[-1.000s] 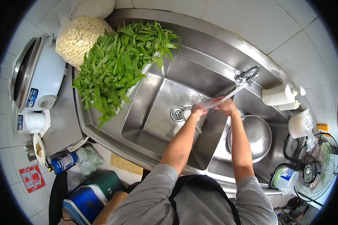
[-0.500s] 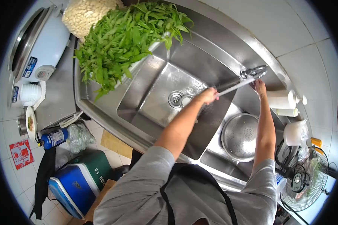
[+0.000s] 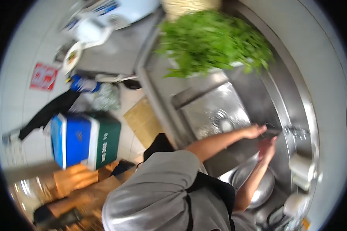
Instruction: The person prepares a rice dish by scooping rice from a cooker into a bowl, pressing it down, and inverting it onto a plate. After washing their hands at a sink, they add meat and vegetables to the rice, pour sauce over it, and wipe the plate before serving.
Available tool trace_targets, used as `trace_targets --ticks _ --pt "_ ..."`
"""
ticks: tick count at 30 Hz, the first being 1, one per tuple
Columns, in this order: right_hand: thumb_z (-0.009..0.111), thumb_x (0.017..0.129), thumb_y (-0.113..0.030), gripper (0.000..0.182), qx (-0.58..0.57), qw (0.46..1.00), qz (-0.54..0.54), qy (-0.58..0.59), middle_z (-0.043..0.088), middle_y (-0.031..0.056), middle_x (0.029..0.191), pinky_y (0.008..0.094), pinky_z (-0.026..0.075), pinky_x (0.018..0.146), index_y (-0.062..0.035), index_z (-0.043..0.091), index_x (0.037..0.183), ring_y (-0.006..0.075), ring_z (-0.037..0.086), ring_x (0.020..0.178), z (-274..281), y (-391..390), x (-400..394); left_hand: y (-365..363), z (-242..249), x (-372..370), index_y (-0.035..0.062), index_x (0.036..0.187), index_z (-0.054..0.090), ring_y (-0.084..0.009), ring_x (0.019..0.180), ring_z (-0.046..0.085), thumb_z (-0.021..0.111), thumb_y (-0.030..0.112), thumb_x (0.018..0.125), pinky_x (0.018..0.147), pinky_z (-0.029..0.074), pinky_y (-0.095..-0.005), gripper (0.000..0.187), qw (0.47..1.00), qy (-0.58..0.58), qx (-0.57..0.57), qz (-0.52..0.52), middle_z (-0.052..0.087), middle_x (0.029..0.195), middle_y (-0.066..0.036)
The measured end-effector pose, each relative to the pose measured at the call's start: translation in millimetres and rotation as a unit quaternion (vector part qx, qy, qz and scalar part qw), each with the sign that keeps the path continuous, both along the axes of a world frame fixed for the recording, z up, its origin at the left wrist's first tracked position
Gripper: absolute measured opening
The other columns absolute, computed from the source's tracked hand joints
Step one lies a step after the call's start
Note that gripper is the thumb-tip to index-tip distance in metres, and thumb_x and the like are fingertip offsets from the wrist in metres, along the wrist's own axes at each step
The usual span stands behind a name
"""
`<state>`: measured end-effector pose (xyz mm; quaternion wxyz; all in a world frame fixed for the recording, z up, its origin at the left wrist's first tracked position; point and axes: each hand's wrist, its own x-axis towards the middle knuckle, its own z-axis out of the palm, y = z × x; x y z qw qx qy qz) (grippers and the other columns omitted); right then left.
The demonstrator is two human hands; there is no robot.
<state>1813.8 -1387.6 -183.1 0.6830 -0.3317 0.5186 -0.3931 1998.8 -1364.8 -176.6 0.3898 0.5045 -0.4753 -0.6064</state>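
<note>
Both of my hands are at the tap's spout (image 3: 273,131) over the steel sink (image 3: 235,96), blurred by motion. My left hand (image 3: 254,131) is at the spout's end, its fingers stretched toward the tap (image 3: 295,133); nothing shows in it. Just below the spout, my right hand (image 3: 266,148) has its fingers loosely apart and looks bare. Water wets the basin around the drain (image 3: 221,119), where a small round pale thing (image 3: 227,125) lies. Under my right forearm a steel colander (image 3: 264,183) sits in the second basin.
Leafy greens (image 3: 216,42) are heaped in a white container at the sink's far end, beside a pale bulging bag (image 3: 191,7). White bottles (image 3: 301,167) line the wall side. On the floor at left stand a blue cooler box (image 3: 71,140) and flat cardboard (image 3: 144,121).
My right hand has left the tap handle and come below the spout, near my left hand. The spout looks shorter in view. My view has swung, blurring things.
</note>
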Motion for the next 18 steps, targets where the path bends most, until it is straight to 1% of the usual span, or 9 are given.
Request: trace_targets --ticks 1,2,3,4,5,8,11,15,18 --pt "0.045 0.091 -0.047 0.055 0.063 0.995 -0.037 -0.062 0.048 0.0091 0.116 0.0334 0.040 0.086 -0.0055 0.042 0.126 0.0171 0.047 0.104 -2.8 26.5 56.6 5.1 -43.5 -35.5 0.0049 0.118 0.053 -0.0243 0.109 0.051 0.029 0.061 0.090 0.096 0.036 -0.0374 0.066 0.975 0.111 -0.082 0.172 0.059 0.112 -0.017" --pt "0.041 0.090 -0.054 0.067 0.128 0.982 -0.080 -0.114 0.037 0.0103 0.136 0.0370 0.032 0.101 -0.0056 0.033 0.135 0.0175 0.039 0.120 -3.9 49.7 98.2 -6.9 -107.2 -61.1 0.0018 0.113 0.054 -0.0277 0.104 0.055 0.023 0.063 0.089 0.090 0.039 -0.0423 0.073 0.970 0.230 0.027 0.079 0.060 0.108 -0.020" --pt "0.039 0.089 -0.057 0.070 0.117 0.982 -0.058 -0.138 0.031 0.0089 0.140 0.0371 0.028 0.104 -0.0075 0.030 0.137 0.0177 0.035 0.123 -70.0 40.5 92.2 5.0 -112.2 -51.2 0.0018 0.113 0.054 -0.0277 0.104 0.055 0.023 0.063 0.089 0.090 0.039 -0.0423 0.073 0.969 0.222 0.025 0.103 0.060 0.108 -0.020" --pt "0.036 0.088 -0.061 0.074 0.105 0.980 -0.037 -0.163 0.026 0.0076 0.144 0.0373 0.024 0.106 -0.0094 0.026 0.139 0.0178 0.031 0.127 -136.4 31.0 85.9 12.8 -111.2 -44.5 0.0024 0.113 0.054 -0.0283 0.103 0.055 0.024 0.060 0.090 0.090 0.040 -0.0418 0.069 0.975 0.161 0.017 0.153 0.060 0.107 -0.020" --pt "0.032 0.090 -0.057 0.070 0.090 0.978 -0.115 -0.147 0.024 0.0087 0.145 0.0386 0.018 0.108 -0.0087 0.024 0.140 0.0207 0.028 0.130 -144.3 41.4 103.2 15.7 -107.6 -38.9 0.0029 0.114 0.053 -0.0290 0.103 0.055 0.026 0.058 0.091 0.090 0.040 -0.0413 0.065 0.975 0.102 0.008 0.197 0.060 0.107 -0.019" --pt "0.027 0.096 -0.045 0.058 -0.052 0.978 0.024 -0.198 0.037 0.0144 0.138 0.0378 0.020 0.108 -0.0029 0.034 0.134 0.0216 0.033 0.127 -244.9 4.0 91.5 19.9 -85.8 -21.7 0.0046 0.114 0.052 -0.0310 0.100 0.055 0.032 0.049 0.093 0.088 0.040 -0.0398 0.053 0.946 -0.069 -0.017 0.315 0.060 0.105 -0.017" --pt "0.028 0.096 -0.041 0.054 -0.128 0.985 -0.037 -0.112 0.041 0.0139 0.132 0.0360 0.026 0.104 -0.0019 0.037 0.132 0.0214 0.038 0.122 -143.7 -12.9 117.7 23.9 -11.7 22.4 0.0054 0.109 0.055 -0.0328 0.080 0.058 0.040 0.035 0.093 0.075 0.043 -0.0404 0.037 0.941 -0.093 -0.102 0.311 0.061 0.091 -0.018" --pt "0.029 0.097 -0.036 0.049 -0.319 0.944 -0.072 -0.029 0.048 0.0132 0.124 0.0337 0.033 0.099 -0.0006 0.040 0.129 0.0212 0.045 0.115 28.4 -39.3 137.4 52.8 138.9 75.8 0.0034 0.100 0.059 -0.0338 0.083 0.059 0.046 0.027 0.091 0.074 0.045 -0.0399 0.029 0.917 0.009 -0.295 0.269 0.062 0.093 -0.018" --pt "0.031 0.098 -0.032 0.045 -0.370 0.927 -0.005 -0.053 0.052 0.0127 0.118 0.0319 0.039 0.095 0.0004 0.043 0.126 0.0210 0.049 0.109 96.5 -47.2 146.2 86.3 190.0 112.9 0.0019 0.093 0.062 -0.0345 0.085 0.060 0.050 0.021 0.089 0.074 0.046 -0.0395 0.023 0.893 0.082 -0.379 0.227 0.063 0.094 -0.018"
